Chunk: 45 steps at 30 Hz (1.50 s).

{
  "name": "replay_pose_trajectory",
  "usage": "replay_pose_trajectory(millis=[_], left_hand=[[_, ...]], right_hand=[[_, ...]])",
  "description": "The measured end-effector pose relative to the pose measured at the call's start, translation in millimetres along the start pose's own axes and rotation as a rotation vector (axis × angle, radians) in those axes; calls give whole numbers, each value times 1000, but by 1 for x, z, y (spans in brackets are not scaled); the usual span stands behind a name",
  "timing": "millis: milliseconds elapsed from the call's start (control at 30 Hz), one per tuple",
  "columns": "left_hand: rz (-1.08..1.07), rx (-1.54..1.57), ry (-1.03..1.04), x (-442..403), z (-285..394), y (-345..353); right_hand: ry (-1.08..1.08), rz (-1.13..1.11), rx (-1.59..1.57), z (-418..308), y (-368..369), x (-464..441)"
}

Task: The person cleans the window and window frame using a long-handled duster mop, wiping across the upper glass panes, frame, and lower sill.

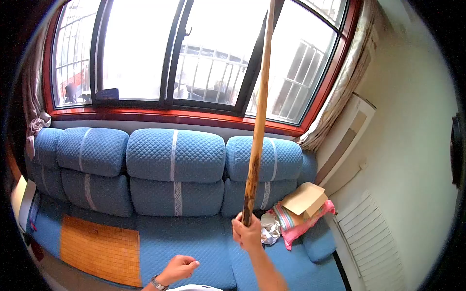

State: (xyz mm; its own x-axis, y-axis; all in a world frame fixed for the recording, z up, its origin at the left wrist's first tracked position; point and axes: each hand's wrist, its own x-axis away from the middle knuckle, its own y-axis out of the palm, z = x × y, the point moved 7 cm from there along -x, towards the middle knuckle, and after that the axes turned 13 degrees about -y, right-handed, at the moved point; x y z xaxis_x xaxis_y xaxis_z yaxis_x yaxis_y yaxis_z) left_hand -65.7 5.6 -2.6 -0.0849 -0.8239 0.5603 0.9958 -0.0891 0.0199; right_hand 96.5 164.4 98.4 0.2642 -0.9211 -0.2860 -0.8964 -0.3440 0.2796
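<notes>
A long wooden stick [259,126] rises almost upright in front of the sofa, its dark, mottled lower end wrapped by the fingers of my right hand [247,234]. The top of the stick reaches the upper edge of the view, in front of the window. Lower and to the left, my left hand [178,269] is held in a loose fist over the seat, apart from the stick, with nothing visible in it. A metal-band watch [158,283] circles my left wrist.
Behind my hands stretches a blue quilted sofa [177,155] with a bamboo mat [99,250] on its left seat. A cardboard box [306,200], pink cloth [297,234] and silvery bag [270,228] lie at right. Beyond are a window [208,58], radiator [371,237] and tall white unit [347,136].
</notes>
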Motion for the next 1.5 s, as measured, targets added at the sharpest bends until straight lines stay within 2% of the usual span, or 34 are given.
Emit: replay_pose_trajectory(millis=[167, 267, 567, 733, 933, 1067, 1167, 1300, 1433, 1500], left_hand=[[7, 2, 17, -6, -4, 6], [26, -6, 26, -1, -6, 6], [109, 46, -9, 3, -15, -12], [80, 7, -26, 3, -6, -12], [60, 23, 10, -4, -4, -1], [20, -46, 3, -3, 5, 8], [21, -68, 19, -4, 6, 7], [14, 34, -43, -9, -10, 6], [-30, -7, -42, -9, -7, 9], [-22, -64, -48, -7, 1, 12]], right_hand=[[-53, -18, 0, 12, 1, -44], [-7, -29, -25, 44, -6, -50], [65, -64, 98, 111, -33, 2], [82, -38, 21, 83, -42, 16], [185, -269, -275, 44, -14, 22], [229, -273, -279, 50, -1, 24], [212, -255, -117, 55, -6, 35], [217, -282, -150, 43, -7, 48], [267, -335, -215, 40, -1, 57], [293, -322, -137, 40, 4, 63]])
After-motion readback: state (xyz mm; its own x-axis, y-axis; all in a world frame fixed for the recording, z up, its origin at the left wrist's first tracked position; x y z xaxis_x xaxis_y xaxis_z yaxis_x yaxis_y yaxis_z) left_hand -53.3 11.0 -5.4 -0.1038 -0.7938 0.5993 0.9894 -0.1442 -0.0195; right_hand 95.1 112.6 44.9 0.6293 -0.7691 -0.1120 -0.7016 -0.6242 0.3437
